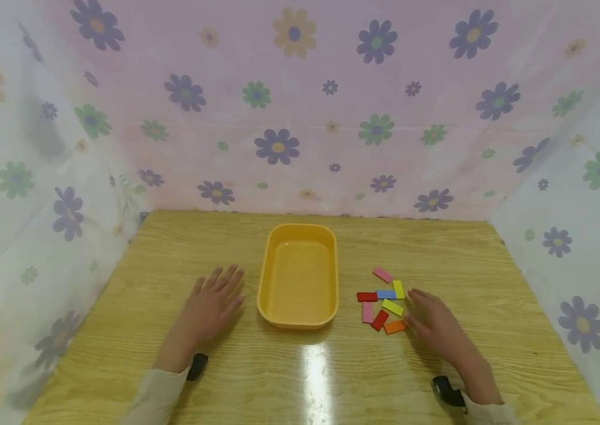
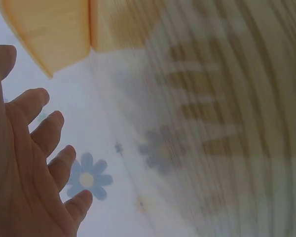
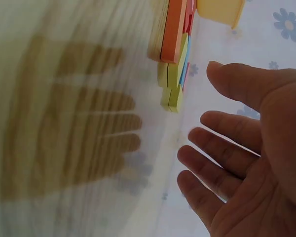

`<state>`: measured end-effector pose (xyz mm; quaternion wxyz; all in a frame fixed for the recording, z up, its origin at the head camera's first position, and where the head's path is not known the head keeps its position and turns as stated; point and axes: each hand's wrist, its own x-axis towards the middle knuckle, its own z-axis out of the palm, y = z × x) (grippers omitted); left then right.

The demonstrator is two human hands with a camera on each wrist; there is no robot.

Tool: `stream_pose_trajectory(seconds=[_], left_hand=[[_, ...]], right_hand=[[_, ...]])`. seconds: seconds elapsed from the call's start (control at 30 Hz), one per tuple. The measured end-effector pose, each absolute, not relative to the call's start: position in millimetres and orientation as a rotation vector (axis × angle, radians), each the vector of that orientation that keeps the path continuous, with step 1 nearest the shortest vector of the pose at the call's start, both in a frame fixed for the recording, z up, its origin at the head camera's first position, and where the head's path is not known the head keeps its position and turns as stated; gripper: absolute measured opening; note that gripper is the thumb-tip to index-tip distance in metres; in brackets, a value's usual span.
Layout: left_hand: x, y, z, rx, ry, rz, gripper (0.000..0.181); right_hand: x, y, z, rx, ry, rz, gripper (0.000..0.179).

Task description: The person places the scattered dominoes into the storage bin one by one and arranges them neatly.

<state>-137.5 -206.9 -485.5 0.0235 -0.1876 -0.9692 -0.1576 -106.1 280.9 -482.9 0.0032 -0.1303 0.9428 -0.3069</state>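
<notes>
A yellow tray stands in the middle of the wooden table. To its right lie several small flat blocks: pink, red, blue, yellow and orange ones. My right hand is just right of these blocks, fingers relaxed and holding nothing; in the right wrist view the orange block shows beyond the thumb. Left of the tray is my left hand, palm down with fingers spread and nothing in it.
The wooden table is bordered at the back by a pink flowered cloth, with white flowered cloths at both sides. Dark wrist straps show at the cuffs. Light glares on the table in front of the tray.
</notes>
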Motion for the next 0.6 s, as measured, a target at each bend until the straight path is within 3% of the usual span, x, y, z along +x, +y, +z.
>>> stream_pose_trajectory(seconds=[0.4, 0.6], left_hand=[[-141.1, -178.1, -485.2, -0.673, -2.882, -0.588, 0.06], [-148.4, -165.4, -486.9, -0.707, -2.861, -0.601, 0.062]], right_hand=[[-115.6, 278.1, -494.4, -0.425, 2.967, -0.981, 0.028], [-126.4, 277.3, -494.7, -0.401, 2.94, -0.941, 0.026]])
